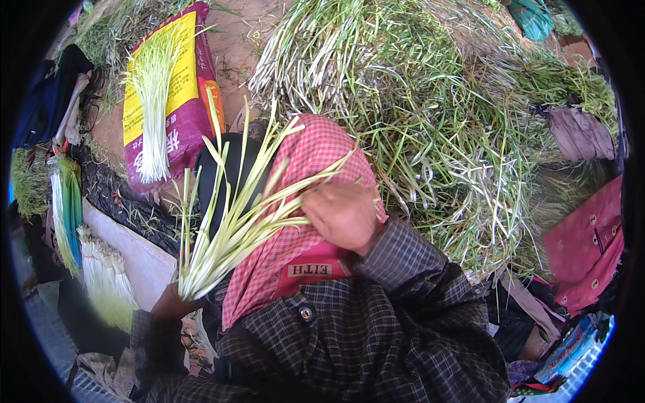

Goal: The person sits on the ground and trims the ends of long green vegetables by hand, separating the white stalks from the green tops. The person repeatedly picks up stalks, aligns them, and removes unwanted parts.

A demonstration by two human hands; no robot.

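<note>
My left hand (176,301), low on the left and partly in shadow, grips the lower ends of a loose bunch of pale yellow-green leafy stalks, probably chives (227,242). The stalks fan up and right across my lap. My right hand (342,216) is curled and slightly blurred above the lap, its fingers closed at the leaves' upper right part. A thin pale leaf shows beside that hand; its fingertips are hidden. Beneath both lies a red-and-white checked apron (322,143) with a printed patch.
A sorted bundle of pale stalks (156,101) lies on a purple and yellow printed sack (133,121). A large heap of green and white stalks (428,111) spreads ahead and right. Tied bundles (106,282) stand at left. Pink cloth (587,247) lies at right.
</note>
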